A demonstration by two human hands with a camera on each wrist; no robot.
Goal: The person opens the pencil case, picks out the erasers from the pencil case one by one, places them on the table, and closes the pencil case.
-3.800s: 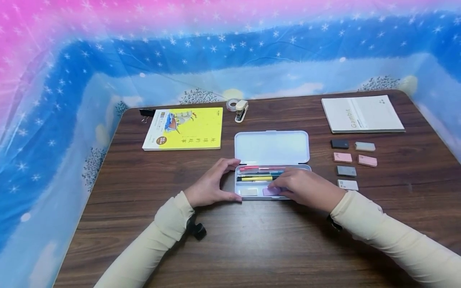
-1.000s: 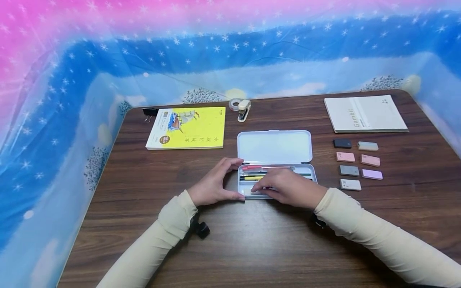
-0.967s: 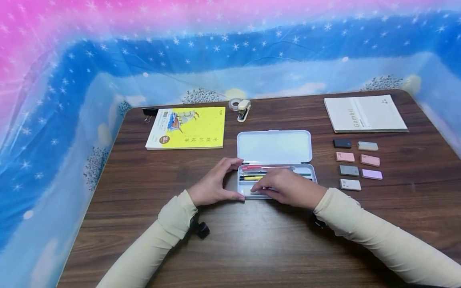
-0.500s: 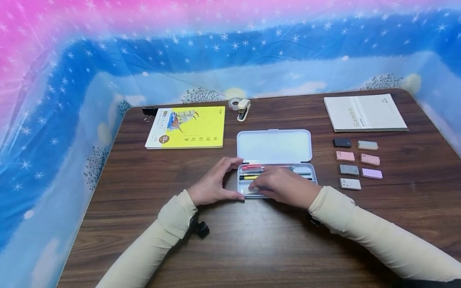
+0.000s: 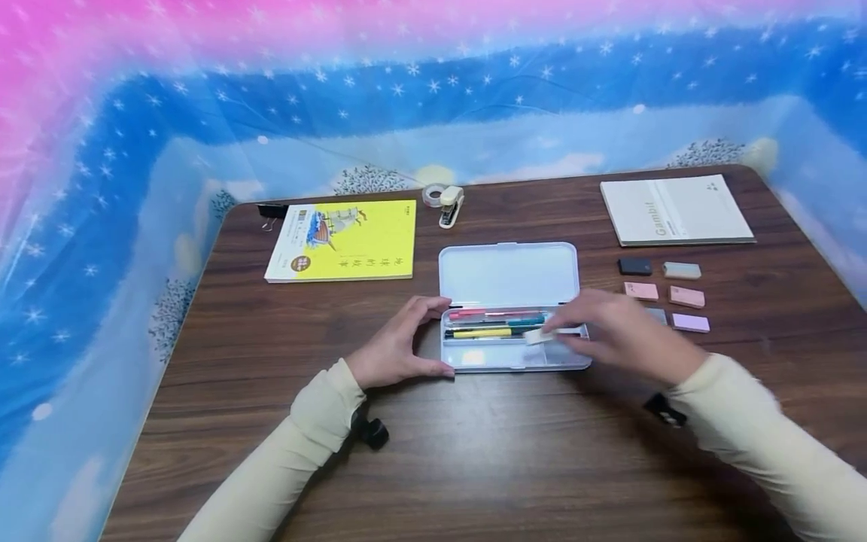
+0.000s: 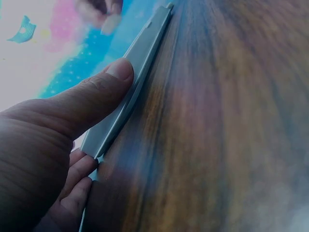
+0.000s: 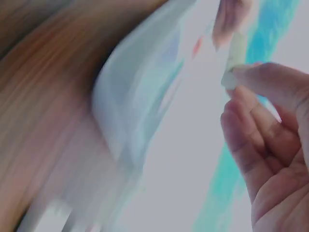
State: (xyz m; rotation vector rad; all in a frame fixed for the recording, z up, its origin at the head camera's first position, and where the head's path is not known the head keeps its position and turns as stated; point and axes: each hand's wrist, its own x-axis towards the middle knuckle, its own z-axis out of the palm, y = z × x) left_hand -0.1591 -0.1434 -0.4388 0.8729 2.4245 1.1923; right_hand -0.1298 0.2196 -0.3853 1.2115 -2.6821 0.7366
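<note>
An open white pencil case (image 5: 491,357) lies mid-table, its lid (image 5: 508,275) folded back. Several pens (image 5: 484,333) fill the rear compartment; the visible front compartment holds nothing. My left hand (image 5: 400,346) grips the case's left end, thumb on the front wall (image 6: 120,96) and fingers round the far side. My right hand (image 5: 619,331), blurred, pinches a small white eraser (image 5: 538,336) between thumb and fingers above the case's right half. In the right wrist view the eraser (image 7: 235,58) sticks out past the thumb tip.
Right of the case lie a black eraser (image 5: 635,266), a whitish one (image 5: 681,269), two pink ones (image 5: 687,296), a lilac one (image 5: 690,322) and a partly hidden grey one (image 5: 655,316). Farther back are a notebook (image 5: 677,211), stapler (image 5: 451,207), tape roll (image 5: 433,196) and yellow book (image 5: 366,241).
The lilac eraser went from the case to the table at right. Since then my right hand has lifted the white eraser from the front compartment and moved right; my left hand stays put.
</note>
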